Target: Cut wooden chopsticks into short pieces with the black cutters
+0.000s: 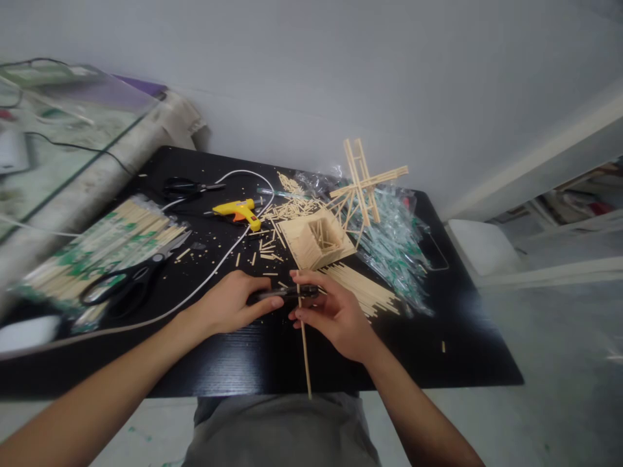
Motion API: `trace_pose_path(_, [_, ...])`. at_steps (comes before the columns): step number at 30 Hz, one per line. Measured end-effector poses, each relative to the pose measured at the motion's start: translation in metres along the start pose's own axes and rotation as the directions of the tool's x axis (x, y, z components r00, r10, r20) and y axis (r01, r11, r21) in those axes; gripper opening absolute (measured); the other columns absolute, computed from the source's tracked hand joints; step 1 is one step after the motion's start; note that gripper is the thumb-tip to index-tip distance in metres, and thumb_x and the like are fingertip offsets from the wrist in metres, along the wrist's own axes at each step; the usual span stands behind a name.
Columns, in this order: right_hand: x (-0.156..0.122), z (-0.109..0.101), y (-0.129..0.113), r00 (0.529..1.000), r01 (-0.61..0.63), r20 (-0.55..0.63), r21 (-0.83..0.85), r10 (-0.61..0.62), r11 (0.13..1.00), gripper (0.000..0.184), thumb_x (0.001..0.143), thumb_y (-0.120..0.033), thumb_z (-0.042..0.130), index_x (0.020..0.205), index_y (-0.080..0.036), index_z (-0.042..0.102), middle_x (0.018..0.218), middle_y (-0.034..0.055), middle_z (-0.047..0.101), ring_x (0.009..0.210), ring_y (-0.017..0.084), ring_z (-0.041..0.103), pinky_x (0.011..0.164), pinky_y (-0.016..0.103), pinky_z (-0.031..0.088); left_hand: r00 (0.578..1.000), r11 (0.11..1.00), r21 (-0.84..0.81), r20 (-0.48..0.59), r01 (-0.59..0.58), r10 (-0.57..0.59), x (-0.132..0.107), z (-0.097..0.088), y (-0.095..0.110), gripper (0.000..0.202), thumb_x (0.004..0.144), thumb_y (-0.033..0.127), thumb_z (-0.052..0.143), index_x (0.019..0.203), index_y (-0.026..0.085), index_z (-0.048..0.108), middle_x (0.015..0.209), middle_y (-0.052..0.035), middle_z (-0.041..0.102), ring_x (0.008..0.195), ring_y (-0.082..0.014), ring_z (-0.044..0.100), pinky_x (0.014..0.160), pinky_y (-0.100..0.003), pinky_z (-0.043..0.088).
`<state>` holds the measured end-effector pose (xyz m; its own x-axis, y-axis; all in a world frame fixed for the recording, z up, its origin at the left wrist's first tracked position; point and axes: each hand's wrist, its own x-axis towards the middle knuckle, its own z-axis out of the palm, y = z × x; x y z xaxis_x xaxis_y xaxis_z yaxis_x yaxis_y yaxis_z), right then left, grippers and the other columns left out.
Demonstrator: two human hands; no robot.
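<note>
Near the table's front edge, my left hand point(238, 301) is closed round a dark pliers-like tool point(277, 294), whose far end reaches my right fingers. Between thumb and fingers, my right hand point(335, 314) pinches a thin wooden stick point(305, 353). The stick crosses the tool's dark end and points down toward my lap; whether the tool bites it cannot be made out. Just beyond my hands stands a wooden stick model point(316, 240) with a square base and a hollow box. A cross-shaped lattice of sticks point(363, 181) rises behind it.
Loose sticks point(372, 292) lie right of my hands. Short offcuts point(287, 211), a yellow glue gun point(238, 211) and its white cord lie beyond. Packaged chopsticks point(111, 240) and black scissors point(139, 275) are at left. Crumpled plastic wrappers point(394, 233) cover the right back.
</note>
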<state>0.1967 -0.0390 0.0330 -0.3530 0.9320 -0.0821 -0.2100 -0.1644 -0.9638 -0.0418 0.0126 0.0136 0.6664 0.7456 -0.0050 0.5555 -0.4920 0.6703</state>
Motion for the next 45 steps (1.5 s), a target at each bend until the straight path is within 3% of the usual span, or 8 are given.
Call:
trace_pose_path(7, [0.004,-0.003,0.000,0.994,-0.106,0.035,0.032,0.105,0.994,0.048,0.081,-0.022,0.086,0.125,-0.024,0.069,0.081,-0.0015,0.075,0.079,0.017,0.078,0.074,0.033,0.069,0.999,0.992,0.116,0.011,0.051,-0.053,-0.002,0.000,-0.002,0.057,0.102,0.061,0.041,0.081,0.018,0.072,0.069,-0.0054,0.071,0.059,-0.0176,0.063,0.058,-0.029,0.035])
trace_pose_path(14, [-0.001,-0.008,-0.005,0.996,-0.053,-0.081,-0.036,0.050,0.998,0.057,0.081,-0.023,0.084,0.135,-0.028,0.065,0.082,-0.0023,0.076,0.081,0.018,0.078,0.076,0.035,0.069,0.976,0.966,0.141,-0.062,0.216,-0.209,0.000,-0.008,-0.012,0.059,0.099,0.066,0.043,0.074,0.019,0.068,0.061,-0.0030,0.065,0.058,-0.0184,0.061,0.061,-0.029,0.037])
trace_pose_path(21, [0.002,-0.011,0.011,0.991,-0.079,-0.116,-0.050,0.073,0.996,0.057,0.081,-0.024,0.083,0.134,-0.028,0.065,0.088,-0.0004,0.076,0.085,0.021,0.079,0.076,0.037,0.069,0.912,0.931,-0.215,-0.227,0.295,-0.342,0.005,-0.004,-0.019,0.060,0.097,0.067,0.040,0.069,0.019,0.063,0.060,0.0009,0.060,0.060,-0.0160,0.054,0.061,-0.027,0.039])
trace_pose_path(27, [0.010,-0.011,0.031,0.988,-0.155,-0.044,-0.169,0.150,0.973,0.061,0.084,-0.018,0.074,0.144,-0.025,0.060,0.081,0.0002,0.076,0.085,0.022,0.080,0.076,0.038,0.068,0.866,0.838,-0.457,-0.240,0.298,-0.439,0.009,0.008,-0.012,0.046,0.081,0.063,0.068,0.079,0.017,0.072,0.063,0.0020,0.061,0.061,-0.0147,0.052,0.060,-0.026,0.040])
trace_pose_path(30, [0.014,-0.012,0.030,0.997,-0.079,-0.027,-0.301,0.075,0.950,0.062,0.089,-0.016,0.065,0.149,-0.028,0.056,0.108,0.0058,0.079,0.090,0.022,0.080,0.075,0.035,0.067,0.849,0.816,-0.494,-0.252,0.301,-0.465,0.009,0.011,-0.010,0.046,0.079,0.062,0.069,0.079,0.016,0.073,0.065,0.0003,0.063,0.061,-0.0149,0.053,0.058,-0.027,0.040])
trace_pose_path(34, [0.018,-0.013,0.022,1.000,0.007,-0.020,-0.377,-0.016,0.926,0.061,0.092,-0.018,0.062,0.150,-0.031,0.052,0.155,0.0108,0.055,0.096,0.020,0.080,0.074,0.031,0.066,0.819,0.759,-0.555,-0.221,0.342,-0.530,0.009,0.012,-0.011,0.048,0.077,0.063,0.070,0.082,0.015,0.073,0.054,0.0037,0.055,0.050,-0.0126,0.045,0.050,-0.026,0.034])
trace_pose_path(41, [0.018,-0.020,0.024,0.980,-0.067,-0.196,-0.444,-0.024,0.894,0.033,0.079,-0.023,0.081,0.110,-0.020,0.070,0.094,0.0043,0.076,0.085,0.019,0.076,0.080,0.034,0.064,0.824,0.792,-0.515,-0.254,0.327,-0.506,0.008,0.009,-0.011,0.044,0.080,0.059,0.067,0.087,0.016,0.073,0.056,0.0040,0.056,0.051,-0.0129,0.048,0.053,-0.027,0.038])
trace_pose_path(45, [0.017,-0.021,0.031,0.977,-0.028,-0.187,-0.601,-0.106,0.799,0.018,0.080,-0.017,0.080,0.098,-0.020,0.074,0.087,0.0035,0.075,0.080,0.019,0.073,0.078,0.036,0.063,0.849,0.904,-0.299,-0.344,0.307,-0.402,0.007,0.011,-0.015,0.037,0.085,0.054,0.064,0.082,0.018,0.071,0.068,0.0008,0.068,0.063,-0.0153,0.059,0.062,-0.027,0.045])
